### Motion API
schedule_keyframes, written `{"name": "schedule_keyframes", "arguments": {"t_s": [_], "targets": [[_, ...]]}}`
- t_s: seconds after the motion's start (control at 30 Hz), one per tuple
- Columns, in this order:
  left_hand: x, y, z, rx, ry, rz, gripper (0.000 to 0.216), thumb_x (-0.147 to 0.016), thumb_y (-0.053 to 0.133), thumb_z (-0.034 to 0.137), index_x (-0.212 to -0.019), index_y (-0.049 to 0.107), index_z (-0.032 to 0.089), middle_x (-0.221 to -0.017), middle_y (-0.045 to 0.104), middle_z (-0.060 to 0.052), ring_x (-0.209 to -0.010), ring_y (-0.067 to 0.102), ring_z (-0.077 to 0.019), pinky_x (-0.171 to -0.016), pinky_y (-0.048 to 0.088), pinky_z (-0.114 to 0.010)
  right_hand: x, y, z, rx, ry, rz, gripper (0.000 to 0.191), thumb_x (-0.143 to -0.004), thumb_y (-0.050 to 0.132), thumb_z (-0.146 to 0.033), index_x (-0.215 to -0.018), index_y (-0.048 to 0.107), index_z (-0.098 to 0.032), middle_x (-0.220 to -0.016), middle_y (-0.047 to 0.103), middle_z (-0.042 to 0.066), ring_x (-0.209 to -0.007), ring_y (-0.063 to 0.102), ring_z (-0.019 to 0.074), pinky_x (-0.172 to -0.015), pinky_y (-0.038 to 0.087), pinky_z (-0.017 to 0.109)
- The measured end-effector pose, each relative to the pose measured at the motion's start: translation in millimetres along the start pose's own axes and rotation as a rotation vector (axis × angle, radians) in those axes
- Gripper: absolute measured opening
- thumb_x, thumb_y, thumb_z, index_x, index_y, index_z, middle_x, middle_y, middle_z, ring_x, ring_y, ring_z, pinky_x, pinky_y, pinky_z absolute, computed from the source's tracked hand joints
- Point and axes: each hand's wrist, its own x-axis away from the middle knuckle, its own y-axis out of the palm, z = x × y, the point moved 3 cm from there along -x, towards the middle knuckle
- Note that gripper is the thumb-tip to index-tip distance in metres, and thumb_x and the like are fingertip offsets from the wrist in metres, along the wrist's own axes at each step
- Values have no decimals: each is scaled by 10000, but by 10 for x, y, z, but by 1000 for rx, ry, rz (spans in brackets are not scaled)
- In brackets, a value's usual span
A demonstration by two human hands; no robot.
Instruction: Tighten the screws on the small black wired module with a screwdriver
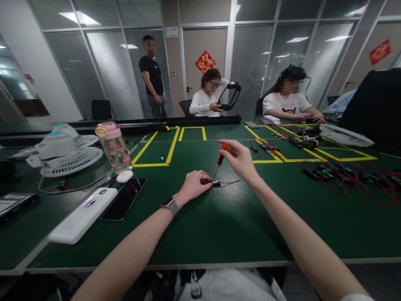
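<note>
My right hand (240, 161) is closed round a small screwdriver (220, 160) with a red and black handle, held tilted with its tip down. The tip meets a small black connector (214, 183) with thin red and black wires lying on the green table (212, 229). My left hand (194, 184) is closed on that connector and pins it to the table. A watch (170, 205) sits on my left wrist.
To the left lie a white power bank (82, 216), a black phone (124, 198), a pink-lidded bottle (113, 147) and a white desk fan (65, 153). Piles of red and black wired parts (355, 177) spread on the right. Two seated people and one standing are across the table.
</note>
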Motion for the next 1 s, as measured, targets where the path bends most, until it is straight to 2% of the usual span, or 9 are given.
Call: {"name": "schedule_keyframes", "arguments": {"t_s": [0.17, 0.4, 0.5, 0.6, 0.7, 0.77, 0.87, 0.93, 1.0], "targets": [[-5, -3, -5, 4, -6, 1, 147, -901, 719, 298, -992, 827, 259, -1145, 776, -27, -1078, 685, -242, -1021, 484, -373, 25, 61, 2, -104, 17, -65, 347, -846, 675, -351, -1171, 727, -243, -1086, 748, 91, -1006, 713, 250, -917, 586, 420], [-6, 4, -19, 12, 9, 4, 155, -907, 706, 310, -989, 828, 264, -1128, 781, -22, -1059, 692, -233, -990, 498, -354, 15, 67, -24, -156, 2, -192, 378, -887, 631, -360, -1241, 681, -237, -1083, 753, 90, -1036, 716, 249, -963, 571, 428], [-7, 12, -28, 13, 10, 4, 157, -906, 706, 319, -989, 829, 269, -1134, 780, -17, -1071, 688, -235, -1005, 494, -355, 2, 29, -7, -42, -28, -111, 343, -887, 641, -371, -1197, 717, -245, -1038, 721, 85, -941, 692, 240, -880, 573, 406], [-5, 12, -28, 13, 5, 5, 153, -910, 705, 320, -982, 829, 268, -1137, 777, -20, -1079, 683, -241, -1018, 487, -367, 4, -16, 6, 125, -69, 29, 254, -859, 702, -399, -1061, 768, -260, -903, 649, 59, -804, 628, 223, -789, 547, 390], [-1, 8, -22, 14, -2, 3, 153, -914, 704, 316, -987, 829, 264, -1140, 774, -25, -1085, 679, -247, -1019, 484, -377, 23, -39, 12, 211, -86, 102, 223, -861, 715, -430, -980, 773, -251, -846, 599, 49, -750, 589, 217, -774, 526, 393], [0, 6, -19, 22, -3, 1, 156, -915, 705, 309, -998, 827, 260, -1145, 772, -27, -1090, 677, -246, -1015, 487, -376, 36, -36, 23, 216, -96, 95, 246, -895, 668, -432, -1021, 760, -241, -893, 625, 69, -806, 611, 233, -823, 526, 408], [0, 5, -20, 30, -3, 1, 152, -909, 712, 304, -1001, 825, 261, -1147, 771, -22, -1089, 678, -240, -1014, 489, -367, 41, -11, 75, 88, -67, 10, 352, -940, 578, -412, -1222, 694, -236, -1101, 684, 111, -955, 660, 249, -904, 531, 415], [-1, 5, -22, 25, -3, 3, 146, -906, 717, 305, -996, 824, 262, -1143, 773, -18, -1085, 680, -237, -1019, 486, -364, 33, 4, 121, -10, -15, -62, 424, -938, 559, -389, -1324, 641, -233, -1156, 696, 108, -928, 680, 233, -891, 543, 407], [-2, 6, -24, 19, -2, 6, 143, -905, 720, 308, -992, 825, 263, -1141, 774, -18, -1083, 682, -236, -1021, 486, -360, 19, -1, 140, 2, 14, -82, 437, -907, 598, -369, -1316, 656, -228, -1034, 709, 79, -801, 660, 210, -833, 547, 396]]}}
